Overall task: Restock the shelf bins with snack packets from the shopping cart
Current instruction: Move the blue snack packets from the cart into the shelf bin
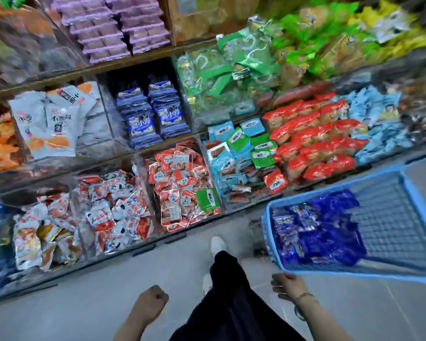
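Blue plastic mesh cart (391, 217) — glossy, crinkled blue packets (325, 232) inside.

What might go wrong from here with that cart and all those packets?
Only the right hand holds the blue cart by its rim, so it may swing toward the white shoe nearby. The blue packets lie heaped at one end and might slip out if it tips. One bin looks mixed, a green packet among red packets, so misplacing seems easy.
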